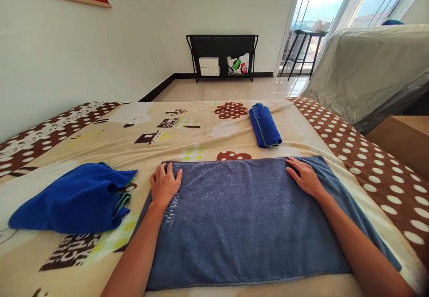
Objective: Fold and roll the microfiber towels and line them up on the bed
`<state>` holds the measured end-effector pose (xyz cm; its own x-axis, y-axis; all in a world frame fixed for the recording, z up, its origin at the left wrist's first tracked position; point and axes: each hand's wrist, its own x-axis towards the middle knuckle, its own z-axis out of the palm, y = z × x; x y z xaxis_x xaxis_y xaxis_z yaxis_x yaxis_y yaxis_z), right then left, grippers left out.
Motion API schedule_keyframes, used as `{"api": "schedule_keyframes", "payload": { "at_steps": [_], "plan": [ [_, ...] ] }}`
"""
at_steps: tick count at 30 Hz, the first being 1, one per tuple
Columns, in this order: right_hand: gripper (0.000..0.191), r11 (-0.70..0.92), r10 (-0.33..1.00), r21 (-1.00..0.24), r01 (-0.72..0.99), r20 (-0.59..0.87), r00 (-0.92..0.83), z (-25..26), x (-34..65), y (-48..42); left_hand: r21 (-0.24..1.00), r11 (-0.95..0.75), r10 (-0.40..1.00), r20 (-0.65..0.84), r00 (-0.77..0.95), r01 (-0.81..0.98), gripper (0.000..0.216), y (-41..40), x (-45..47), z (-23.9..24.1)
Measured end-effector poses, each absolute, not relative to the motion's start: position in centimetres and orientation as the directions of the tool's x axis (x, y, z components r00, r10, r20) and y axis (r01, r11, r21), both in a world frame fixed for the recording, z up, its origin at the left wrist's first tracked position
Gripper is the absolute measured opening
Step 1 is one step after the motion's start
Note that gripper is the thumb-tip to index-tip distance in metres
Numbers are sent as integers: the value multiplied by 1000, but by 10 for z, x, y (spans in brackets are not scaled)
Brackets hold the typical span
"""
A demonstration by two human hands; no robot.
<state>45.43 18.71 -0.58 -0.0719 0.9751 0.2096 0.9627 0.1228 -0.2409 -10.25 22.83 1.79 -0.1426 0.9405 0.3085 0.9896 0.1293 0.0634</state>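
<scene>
A grey-blue towel (248, 221) lies spread out on the patterned blanket in front of me. My left hand (165, 183) rests on its far left corner, fingers bent over the edge and slightly apart. On the far right part of the towel, my right hand (306, 177) lies flat with its fingers stretched out. Beyond the towel sits a rolled bright blue cloth (264, 125) with a green-stitched edge. To the left of my left arm is a crumpled blue cloth (73, 201), also edged in green.
The cream and brown blanket (208, 131) covers the surface under everything. Past its far edge, a black rack (223, 48) stands against the wall. A plastic-covered piece of furniture (375, 64), a cardboard box (402, 142) and a stool (304, 48) are on the right.
</scene>
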Motion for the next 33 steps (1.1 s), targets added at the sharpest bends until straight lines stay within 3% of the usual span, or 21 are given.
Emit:
{"api": "schedule_keyframes", "payload": {
  "at_steps": [6, 15, 20, 28, 33],
  "plan": [
    [64, -100, 969, -258, 961, 196, 154, -18, 506, 182, 76, 118, 960, 245, -133, 990, 66, 230, -105, 17],
    [63, -124, 980, -242, 962, 120, 157, -19, 528, 199, 92, 105, 977, 176, -120, 990, 68, 241, -112, 30],
    [77, -221, 950, -218, 951, 172, 260, -27, 521, 196, 98, 112, 963, 236, -132, 989, 60, 238, -107, 26],
    [78, -223, 949, -188, 956, 181, 257, -20, 511, 191, 115, 88, 968, 225, -113, 989, 61, 238, -104, 26],
    [70, -109, 966, -179, 978, 211, 146, -14, 502, 151, 88, -69, 974, 222, 48, 994, 58, 191, -106, 33]
  ]
}}
